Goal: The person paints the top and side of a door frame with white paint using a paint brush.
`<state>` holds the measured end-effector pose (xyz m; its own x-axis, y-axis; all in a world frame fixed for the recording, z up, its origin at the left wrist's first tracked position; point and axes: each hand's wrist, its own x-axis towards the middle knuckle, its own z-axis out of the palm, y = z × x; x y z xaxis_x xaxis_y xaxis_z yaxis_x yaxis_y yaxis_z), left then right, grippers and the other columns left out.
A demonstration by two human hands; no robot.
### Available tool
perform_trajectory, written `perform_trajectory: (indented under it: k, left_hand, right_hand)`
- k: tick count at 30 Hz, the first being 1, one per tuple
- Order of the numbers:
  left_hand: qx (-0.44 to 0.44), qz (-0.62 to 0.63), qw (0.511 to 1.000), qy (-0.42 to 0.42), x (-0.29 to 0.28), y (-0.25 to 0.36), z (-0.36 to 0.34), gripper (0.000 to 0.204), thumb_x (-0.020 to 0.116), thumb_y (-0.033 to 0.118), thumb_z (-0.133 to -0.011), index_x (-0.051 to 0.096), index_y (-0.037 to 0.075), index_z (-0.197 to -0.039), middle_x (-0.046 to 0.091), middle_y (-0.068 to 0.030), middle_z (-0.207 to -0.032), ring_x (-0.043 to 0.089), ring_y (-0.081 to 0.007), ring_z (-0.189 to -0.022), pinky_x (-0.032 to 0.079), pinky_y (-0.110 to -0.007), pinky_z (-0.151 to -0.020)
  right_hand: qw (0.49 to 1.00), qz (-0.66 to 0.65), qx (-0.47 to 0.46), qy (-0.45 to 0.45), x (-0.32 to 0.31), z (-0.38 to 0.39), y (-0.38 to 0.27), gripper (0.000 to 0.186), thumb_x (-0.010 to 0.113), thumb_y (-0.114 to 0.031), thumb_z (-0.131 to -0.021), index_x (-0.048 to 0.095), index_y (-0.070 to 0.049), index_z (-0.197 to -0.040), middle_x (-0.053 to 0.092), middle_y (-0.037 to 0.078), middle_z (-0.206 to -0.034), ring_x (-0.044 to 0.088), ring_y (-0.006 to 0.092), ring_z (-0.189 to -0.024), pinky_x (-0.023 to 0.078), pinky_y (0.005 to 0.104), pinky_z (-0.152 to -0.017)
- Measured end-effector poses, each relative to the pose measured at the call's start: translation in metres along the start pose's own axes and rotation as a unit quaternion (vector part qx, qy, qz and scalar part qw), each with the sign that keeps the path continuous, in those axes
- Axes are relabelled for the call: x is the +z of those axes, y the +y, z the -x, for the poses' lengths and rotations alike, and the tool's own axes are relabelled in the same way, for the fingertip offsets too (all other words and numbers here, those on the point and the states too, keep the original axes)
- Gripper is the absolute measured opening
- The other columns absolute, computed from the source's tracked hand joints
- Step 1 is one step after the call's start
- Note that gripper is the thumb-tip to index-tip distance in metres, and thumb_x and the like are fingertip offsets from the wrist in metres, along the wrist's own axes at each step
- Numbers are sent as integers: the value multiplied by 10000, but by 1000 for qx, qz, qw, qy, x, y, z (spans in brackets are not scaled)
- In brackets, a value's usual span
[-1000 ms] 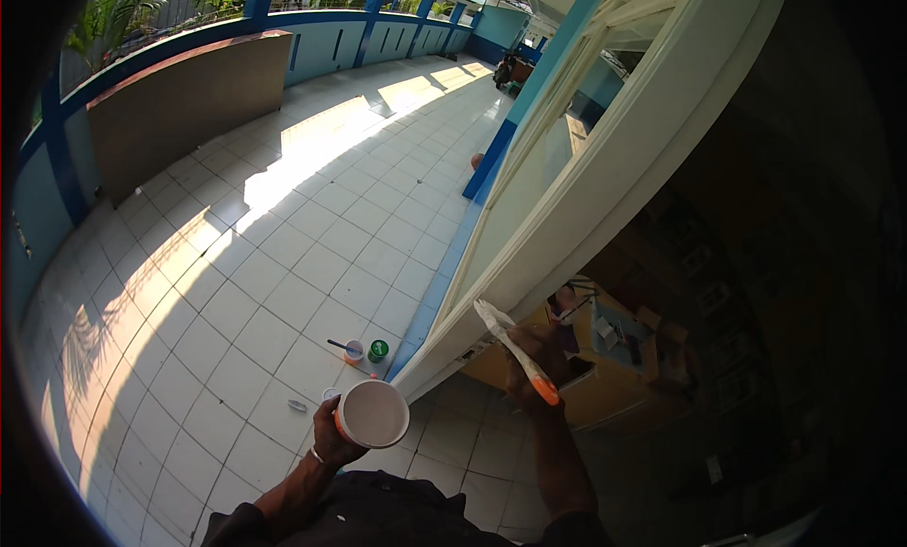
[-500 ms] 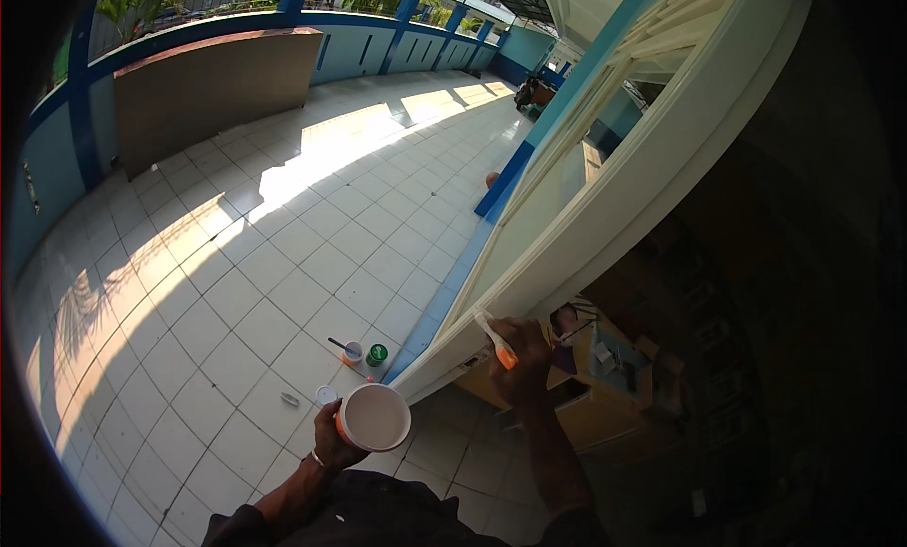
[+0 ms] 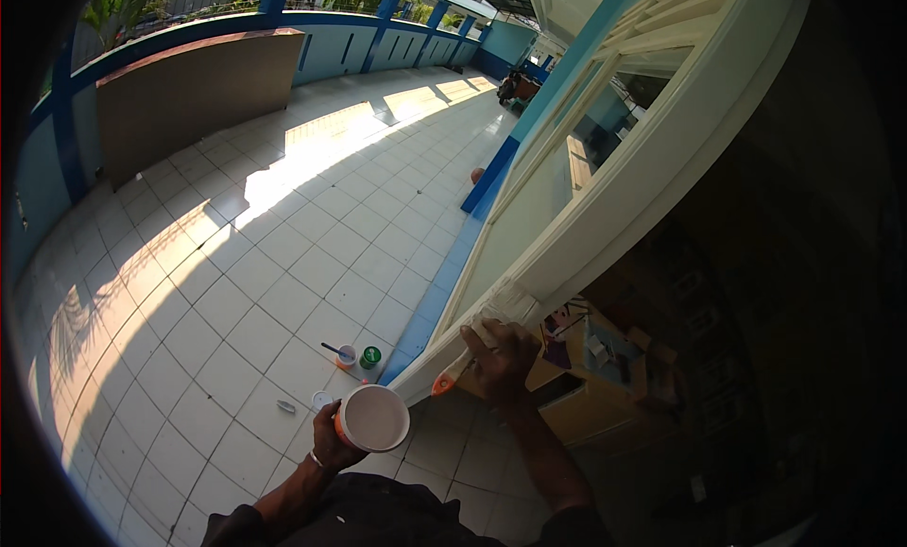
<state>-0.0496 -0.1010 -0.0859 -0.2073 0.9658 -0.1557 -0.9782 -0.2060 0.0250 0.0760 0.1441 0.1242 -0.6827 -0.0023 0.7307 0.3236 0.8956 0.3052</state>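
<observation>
Left hand (image 3: 328, 440) clamped on tub (image 3: 347, 436), orange side, white rim, mouth tipped up toward the camera; pale paint (image 3: 374, 418) inside. Tub held above the floor (image 3: 283, 311), near the door's lower end. Right hand (image 3: 505, 360) closed on brush (image 3: 453, 373), orange handle end (image 3: 441, 385) pointing down-left, out past the fingers. Brush is at the near edge of the door (image 3: 614, 221), low down, below the pane (image 3: 534, 197); bristles mostly hidden by the hand, can't tell exact contact. Pale, streaky patch (image 3: 515, 301) on the door edge just beyond the fingers.

Floor, right edge, along the blue strip (image 3: 413, 336): green can (image 3: 370, 357) just beside small cup (image 3: 347, 358), dark stick (image 3: 330, 348) slanting out of the cup. White lid (image 3: 322, 399) nearer the person, just beside the tub in view; small clear item (image 3: 285, 406) left of it, too small to tell. Desk (image 3: 590, 405) right of the right hand, clutter (image 3: 605, 350) on its top. Brown board (image 3: 194, 103) upright at the floor's far left edge, by the blue wall (image 3: 326, 54).
</observation>
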Motion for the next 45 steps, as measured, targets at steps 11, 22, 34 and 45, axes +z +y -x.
perform_trajectory:
  k: [11,22,34,45]
  left_hand:
    - [-11,-12,999,27,5,28,10,714,546,514,-915,540,65,-1471,574,-178,-1447,580,-377,-1318,479,-588,-1104]
    - [-18,-20,999,24,17,32,15,727,538,513,-902,544,47,-1460,578,-191,-1444,587,-386,-1309,495,-595,-1084]
    - [80,8,997,21,5,-20,16,718,509,529,-933,540,54,-1471,591,-178,-1442,595,-377,-1306,499,-594,-1075]
    - [120,15,993,15,-1,-61,18,723,553,534,-927,542,61,-1474,610,-166,-1421,613,-365,-1283,516,-580,-1058]
  right_hand:
    - [987,-155,45,8,-4,-25,6,487,721,-47,-715,701,-96,-1199,676,124,-1095,626,337,-949,490,454,-810]
    - [997,-71,-4,-23,-13,32,8,331,769,-160,-810,770,-189,-1140,683,24,-1171,614,270,-1071,487,447,-935]
    - [957,-274,93,-7,-31,70,64,366,635,31,-769,736,-43,-1114,713,137,-1049,656,346,-933,539,436,-812]
    - [954,-280,101,47,-28,51,92,285,751,2,-847,735,-70,-1122,716,107,-1051,650,311,-971,516,433,-860]
